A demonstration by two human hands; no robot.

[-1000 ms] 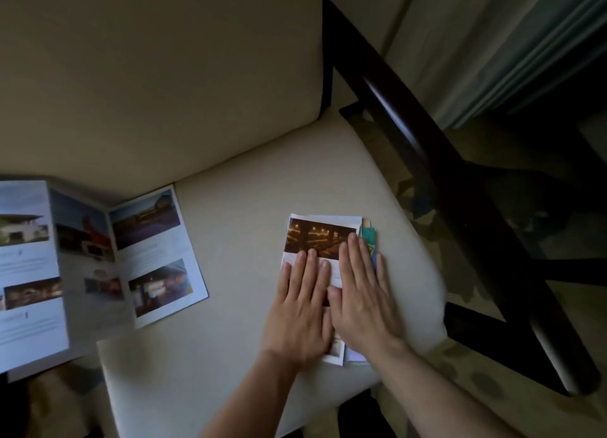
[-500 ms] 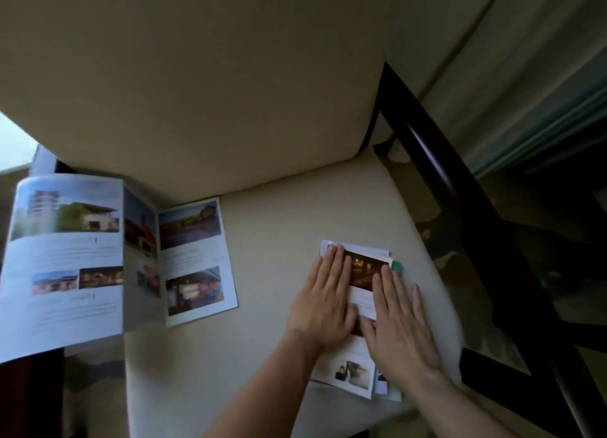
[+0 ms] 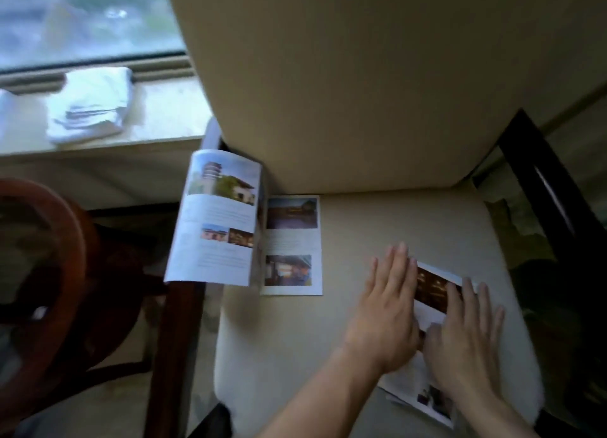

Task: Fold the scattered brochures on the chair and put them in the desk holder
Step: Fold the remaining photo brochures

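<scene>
Since a second ago my view has swung left, and I now see a window sill. Both hands stay flat, fingers straight: my left hand (image 3: 386,313) and right hand (image 3: 466,342) press the folded brochure (image 3: 430,290) onto the chair seat (image 3: 361,227). An open brochure (image 3: 249,234) lies at the seat's left edge, one panel lifted.

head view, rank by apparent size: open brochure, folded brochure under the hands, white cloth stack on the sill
1. open brochure, clearly largest
2. and 3. unsure: folded brochure is mostly hidden under left hand and right hand; white cloth stack is farther from the camera.
</scene>
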